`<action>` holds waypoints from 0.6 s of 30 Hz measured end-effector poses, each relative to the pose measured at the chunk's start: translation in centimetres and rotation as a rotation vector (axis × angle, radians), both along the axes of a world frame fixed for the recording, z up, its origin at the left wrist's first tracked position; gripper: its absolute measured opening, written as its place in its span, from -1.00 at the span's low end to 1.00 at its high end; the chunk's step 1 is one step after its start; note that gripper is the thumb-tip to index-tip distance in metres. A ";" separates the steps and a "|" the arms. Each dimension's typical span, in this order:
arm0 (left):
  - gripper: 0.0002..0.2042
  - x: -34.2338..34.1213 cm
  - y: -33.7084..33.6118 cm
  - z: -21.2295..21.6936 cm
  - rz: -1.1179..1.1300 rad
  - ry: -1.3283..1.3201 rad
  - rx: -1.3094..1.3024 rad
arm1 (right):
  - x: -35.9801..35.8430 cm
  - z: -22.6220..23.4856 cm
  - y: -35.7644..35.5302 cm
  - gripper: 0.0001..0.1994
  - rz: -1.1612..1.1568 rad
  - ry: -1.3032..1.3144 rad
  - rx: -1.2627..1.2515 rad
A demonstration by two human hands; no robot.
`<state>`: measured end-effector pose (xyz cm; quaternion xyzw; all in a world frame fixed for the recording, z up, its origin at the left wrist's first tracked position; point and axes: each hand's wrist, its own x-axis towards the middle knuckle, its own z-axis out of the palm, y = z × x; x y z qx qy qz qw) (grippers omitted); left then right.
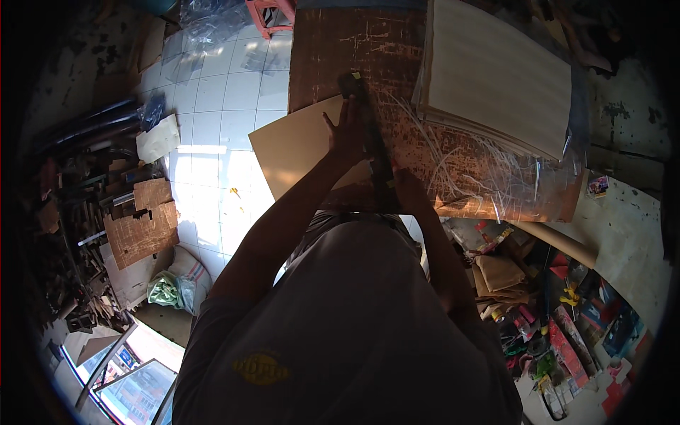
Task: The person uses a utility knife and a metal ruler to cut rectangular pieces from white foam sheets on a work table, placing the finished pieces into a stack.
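A tan sheet of board [294, 145] lies on the worn brown worktable [340, 42], its left corner jutting past the table's edge. Along the sheet's right side runs a long dark straightedge [373, 127], slanting from far left to near right. My left hand [346, 134] presses down flat with its thumb spread, over the sheet and against the straightedge. Close to the straightedge's near end, my right hand [409, 188] is closed. Something small with a bit of red shows at its fingers, too dark and small to name.
A stack of large pale sheets [499, 74] covers the table's far right. Thin offcut strips [453, 156] are strewn beside it. Scrap pieces [145, 227] fill the left side, near a white sack [188, 273]. Mixed tools and clutter [552, 333] crowd the lower right.
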<state>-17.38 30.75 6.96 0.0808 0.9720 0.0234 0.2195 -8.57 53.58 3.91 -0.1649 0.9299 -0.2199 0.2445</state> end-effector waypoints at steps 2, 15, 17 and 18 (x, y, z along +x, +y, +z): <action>0.32 0.2 0.1 0.1 -0.005 -0.014 -0.006 | 2.7 -1.4 1.9 -0.52 0.053 0.012 0.052; 0.41 0.2 -0.5 0.2 0.043 -0.002 0.070 | 4.0 4.5 4.0 -0.52 -0.058 -0.318 -0.003; 0.51 0.0 -0.3 0.8 0.038 -0.033 0.055 | 1.9 4.3 4.2 -0.56 0.109 -0.237 0.071; 0.50 -0.2 -0.2 0.9 0.032 -0.046 0.040 | 0.9 4.4 3.8 -0.59 0.280 -0.156 0.146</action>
